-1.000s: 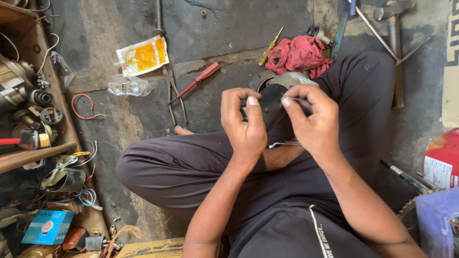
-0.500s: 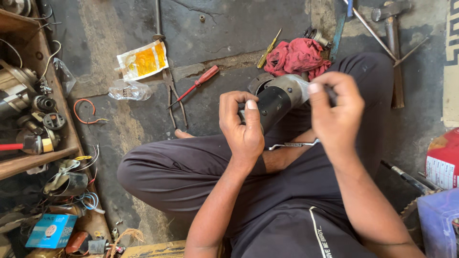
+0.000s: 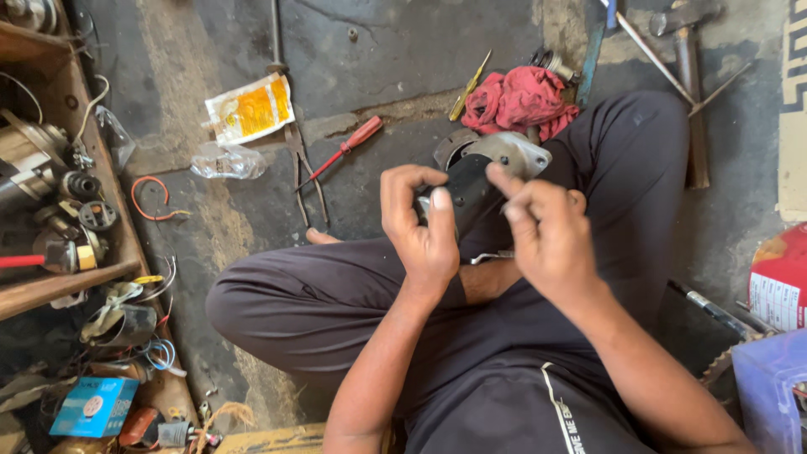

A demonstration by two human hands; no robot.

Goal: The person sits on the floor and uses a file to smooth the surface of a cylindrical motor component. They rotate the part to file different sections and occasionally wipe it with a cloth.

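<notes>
Here, going from the left, a wooden shelf (image 3: 59, 282) carries small metal parts and wires, and a red-handled screwdriver (image 3: 345, 150) lies on the concrete floor (image 3: 403, 50). The left hand (image 3: 424, 227) is closed around the dark cylindrical body of a motor housing (image 3: 471, 189) held above the lap, thumb up along its side. The right hand (image 3: 546, 231) pinches at its upper face, though what the fingertips hold is hidden. A red rag (image 3: 517, 97) lies beyond. The housing looks heavy, rigid and probably greasy, so the barrel seems the safest hold.
</notes>
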